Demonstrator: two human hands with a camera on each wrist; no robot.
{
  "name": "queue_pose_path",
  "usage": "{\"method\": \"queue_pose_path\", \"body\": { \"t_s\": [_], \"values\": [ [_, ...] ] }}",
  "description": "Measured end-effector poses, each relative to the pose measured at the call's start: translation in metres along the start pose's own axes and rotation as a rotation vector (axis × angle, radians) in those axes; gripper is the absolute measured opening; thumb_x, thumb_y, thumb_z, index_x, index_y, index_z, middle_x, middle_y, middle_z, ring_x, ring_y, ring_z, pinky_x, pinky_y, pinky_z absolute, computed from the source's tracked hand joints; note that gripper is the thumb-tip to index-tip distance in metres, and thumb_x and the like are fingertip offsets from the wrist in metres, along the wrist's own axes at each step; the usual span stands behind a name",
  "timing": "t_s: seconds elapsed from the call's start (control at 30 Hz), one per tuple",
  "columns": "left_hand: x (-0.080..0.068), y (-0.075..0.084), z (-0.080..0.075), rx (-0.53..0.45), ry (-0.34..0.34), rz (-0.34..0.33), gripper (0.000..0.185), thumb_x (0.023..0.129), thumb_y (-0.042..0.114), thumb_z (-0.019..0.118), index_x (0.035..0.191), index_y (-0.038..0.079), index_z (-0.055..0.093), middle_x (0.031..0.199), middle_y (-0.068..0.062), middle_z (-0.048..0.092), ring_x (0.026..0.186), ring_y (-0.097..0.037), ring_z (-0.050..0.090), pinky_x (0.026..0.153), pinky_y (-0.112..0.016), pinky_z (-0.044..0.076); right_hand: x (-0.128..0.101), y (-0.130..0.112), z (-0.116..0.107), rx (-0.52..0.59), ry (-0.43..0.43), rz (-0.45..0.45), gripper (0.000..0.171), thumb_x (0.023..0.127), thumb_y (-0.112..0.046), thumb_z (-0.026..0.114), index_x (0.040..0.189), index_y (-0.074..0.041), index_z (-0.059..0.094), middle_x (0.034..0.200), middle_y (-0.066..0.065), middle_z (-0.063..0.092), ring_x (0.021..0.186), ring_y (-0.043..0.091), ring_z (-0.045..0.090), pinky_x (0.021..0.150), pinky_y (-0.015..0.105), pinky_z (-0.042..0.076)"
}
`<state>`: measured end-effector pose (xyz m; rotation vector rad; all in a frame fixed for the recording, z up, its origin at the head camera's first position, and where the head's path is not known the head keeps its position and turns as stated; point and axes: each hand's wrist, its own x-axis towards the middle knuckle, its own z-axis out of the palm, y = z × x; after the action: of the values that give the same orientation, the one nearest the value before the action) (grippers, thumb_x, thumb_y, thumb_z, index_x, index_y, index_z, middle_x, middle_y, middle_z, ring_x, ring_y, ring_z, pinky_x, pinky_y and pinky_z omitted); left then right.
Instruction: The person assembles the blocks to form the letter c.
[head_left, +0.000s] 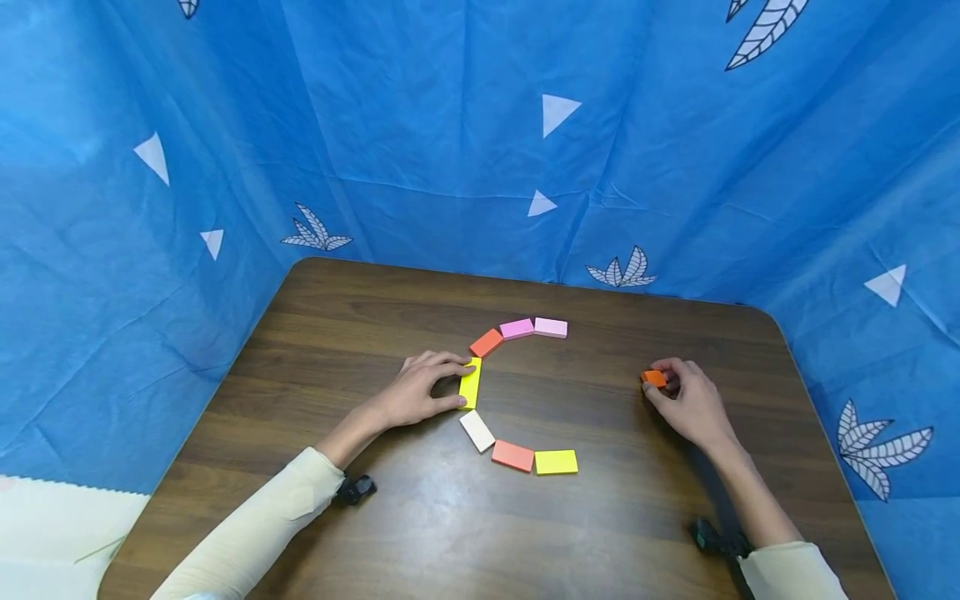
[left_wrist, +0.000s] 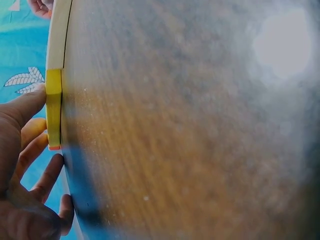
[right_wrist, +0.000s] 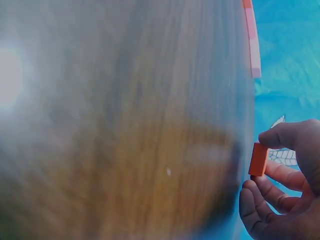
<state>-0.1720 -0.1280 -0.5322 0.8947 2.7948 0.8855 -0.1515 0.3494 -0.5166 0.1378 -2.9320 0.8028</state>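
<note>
My left hand (head_left: 418, 390) spans a flat yellow block (head_left: 470, 385) on the table, thumb at its near end and fingertips at its far end. The left wrist view shows the thumb against this block's side. To the right, my right hand (head_left: 697, 408) pinches an orange block (head_left: 653, 378) between thumb and fingers. Whether that block touches the table, I cannot tell. Beyond the held yellow block lie an orange-red block (head_left: 487, 342), a pink block (head_left: 517, 329) and a pale pink block (head_left: 551, 327). On the near side are a cream block (head_left: 477, 431), a coral block (head_left: 513, 455) and another yellow block (head_left: 556, 462).
The blocks form a curve on the brown wooden table (head_left: 420, 533), its opening facing right. A blue patterned curtain (head_left: 420, 125) hangs behind the table and along both sides. White cloth (head_left: 52, 533) shows at the lower left.
</note>
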Motion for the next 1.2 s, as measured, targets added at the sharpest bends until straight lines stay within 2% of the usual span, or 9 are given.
{"method": "queue_pose_path", "body": {
  "t_s": [0.2,0.33,0.57,0.9,1.2],
  "values": [
    [0.001,-0.001,0.001,-0.001,0.005,0.009,0.054,0.098,0.038,0.081,0.148,0.023,0.067,0.159,0.005,0.059,0.147,-0.025,0.052,0.116,-0.064,0.033,-0.012,-0.009,0.001,-0.007,0.007,-0.039,0.038,0.099,-0.022,0.076,0.131,-0.002,0.068,0.112,0.018,0.067,0.096,0.029,0.064,0.08,0.038,0.048],
    [0.002,-0.001,0.001,-0.003,0.007,0.006,0.054,0.098,0.039,0.081,0.148,0.023,0.068,0.159,0.005,0.059,0.147,-0.025,0.052,0.117,-0.064,0.033,-0.022,-0.016,0.002,0.0,0.013,-0.061,0.038,0.099,-0.024,0.077,0.131,-0.005,0.069,0.112,0.014,0.068,0.096,0.027,0.064,0.078,0.033,0.047],
    [0.002,0.001,0.0,0.001,0.011,0.004,0.055,0.097,0.038,0.082,0.147,0.023,0.068,0.158,0.005,0.059,0.145,-0.025,0.053,0.116,-0.064,0.034,-0.035,-0.031,0.003,0.021,0.024,-0.078,0.038,0.097,-0.024,0.081,0.131,-0.008,0.071,0.112,0.012,0.068,0.093,0.024,0.061,0.064,0.025,0.042],
    [0.003,-0.002,-0.001,0.001,0.012,0.001,0.056,0.097,0.039,0.082,0.148,0.023,0.067,0.159,0.005,0.059,0.146,-0.025,0.052,0.116,-0.063,0.034,-0.047,-0.044,0.016,0.008,0.0,-0.113,0.039,0.093,-0.02,0.085,0.13,-0.01,0.074,0.111,0.007,0.07,0.093,0.02,0.061,0.071,0.024,0.046],
    [0.001,0.0,-0.001,-0.02,-0.003,0.003,0.054,0.097,0.038,0.081,0.148,0.023,0.068,0.159,0.004,0.059,0.147,-0.026,0.052,0.116,-0.064,0.033,-0.06,-0.056,0.028,0.026,-0.042,-0.141,0.04,0.092,-0.02,0.088,0.13,-0.016,0.076,0.11,-0.002,0.071,0.093,0.014,0.062,0.07,0.023,0.047]
  ]
}}
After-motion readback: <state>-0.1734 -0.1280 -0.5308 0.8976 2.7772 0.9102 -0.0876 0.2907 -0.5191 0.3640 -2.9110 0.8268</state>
